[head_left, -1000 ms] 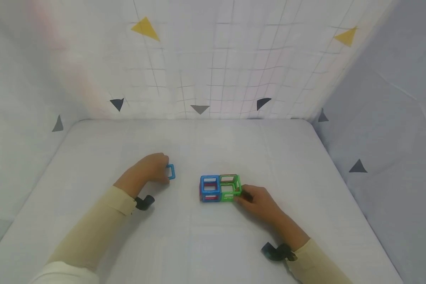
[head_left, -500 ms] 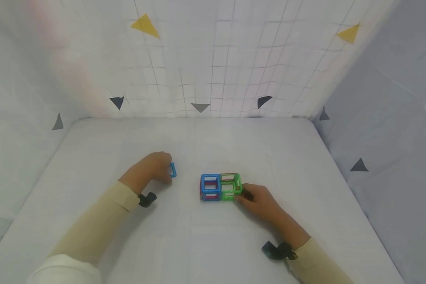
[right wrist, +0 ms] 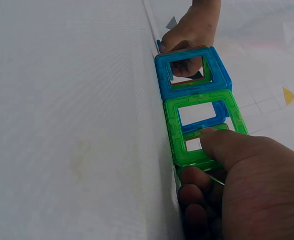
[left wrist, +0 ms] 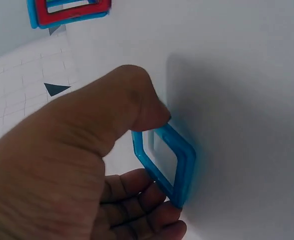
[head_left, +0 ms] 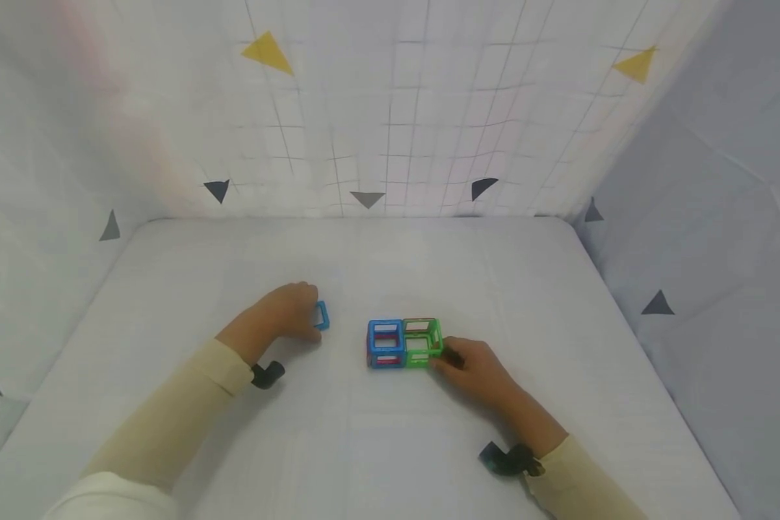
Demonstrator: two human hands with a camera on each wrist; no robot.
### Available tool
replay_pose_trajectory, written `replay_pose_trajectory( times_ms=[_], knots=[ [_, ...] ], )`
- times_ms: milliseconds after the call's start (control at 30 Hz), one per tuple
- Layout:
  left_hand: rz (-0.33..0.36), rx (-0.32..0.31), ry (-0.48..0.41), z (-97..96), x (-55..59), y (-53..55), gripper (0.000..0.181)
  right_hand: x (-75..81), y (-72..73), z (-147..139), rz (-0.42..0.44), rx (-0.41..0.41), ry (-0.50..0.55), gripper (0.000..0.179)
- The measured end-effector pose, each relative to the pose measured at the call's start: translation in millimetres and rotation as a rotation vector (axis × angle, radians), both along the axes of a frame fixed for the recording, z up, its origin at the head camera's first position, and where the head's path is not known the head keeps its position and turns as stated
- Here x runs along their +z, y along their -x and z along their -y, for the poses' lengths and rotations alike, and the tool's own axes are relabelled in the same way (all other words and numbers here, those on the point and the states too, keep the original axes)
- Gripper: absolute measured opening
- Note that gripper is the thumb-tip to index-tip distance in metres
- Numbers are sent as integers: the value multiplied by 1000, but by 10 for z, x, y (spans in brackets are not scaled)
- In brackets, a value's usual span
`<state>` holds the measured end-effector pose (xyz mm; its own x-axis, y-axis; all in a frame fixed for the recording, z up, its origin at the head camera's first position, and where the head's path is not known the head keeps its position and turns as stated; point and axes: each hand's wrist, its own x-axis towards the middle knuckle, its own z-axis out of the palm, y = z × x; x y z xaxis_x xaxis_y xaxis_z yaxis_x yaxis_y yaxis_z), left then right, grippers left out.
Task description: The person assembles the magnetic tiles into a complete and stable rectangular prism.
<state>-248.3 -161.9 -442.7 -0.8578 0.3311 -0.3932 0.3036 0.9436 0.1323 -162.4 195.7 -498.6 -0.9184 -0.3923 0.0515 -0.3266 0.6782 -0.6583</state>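
Note:
My left hand [head_left: 279,314] pinches a blue square magnetic tile [head_left: 326,315] between thumb and fingers. In the left wrist view the tile [left wrist: 187,167] stands tilted, its edge at or just above the table; I cannot tell if it touches. To its right, apart from it, sits a structure of two joined open cubes made of magnetic tiles. The left cube [head_left: 386,352] is mostly blue with red behind; the right cube [head_left: 422,352] is mostly green. My right hand [head_left: 477,368] holds the green end, thumb on the near green tile [right wrist: 172,130], fingers partly hidden.
A white-covered table [head_left: 390,455] lies under both hands. White sheets rise at the back and sides, with a gridded back wall [head_left: 364,123] bearing dark and yellow triangles. Each wrist wears a small black camera, such as the right one [head_left: 510,461].
The left hand has shifted a little to the right with the blue tile, whose tilt has altered slightly. The right hand and the cubes have stayed in place.

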Motion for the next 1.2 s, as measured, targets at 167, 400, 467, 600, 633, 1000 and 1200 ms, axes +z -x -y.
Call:
replay_pose_trajectory(
  times_ms=[167,400,467,600,633,1000,1200],
  knots=[
    [-36,-13,2,-57,49,-30,66,4,-6,-3,-4,8,11,19],
    [-67,-24,-47,-174,183,-81,68,-10,3,-16,4,0,18,19],
    [-72,-17,-68,-203,231,-101,65,-14,6,-18,7,3,19,19],
    [-72,6,-110,-261,303,-124,63,-12,6,-18,16,11,25,20],
    [-72,12,-119,-276,317,-129,63,-10,6,-17,19,12,27,20],
    [-101,-63,-201,-512,486,-238,62,4,-3,-22,19,11,28,20],
    [-83,-100,-240,-643,489,-283,65,-14,-2,-24,17,15,29,20]
  ],
)
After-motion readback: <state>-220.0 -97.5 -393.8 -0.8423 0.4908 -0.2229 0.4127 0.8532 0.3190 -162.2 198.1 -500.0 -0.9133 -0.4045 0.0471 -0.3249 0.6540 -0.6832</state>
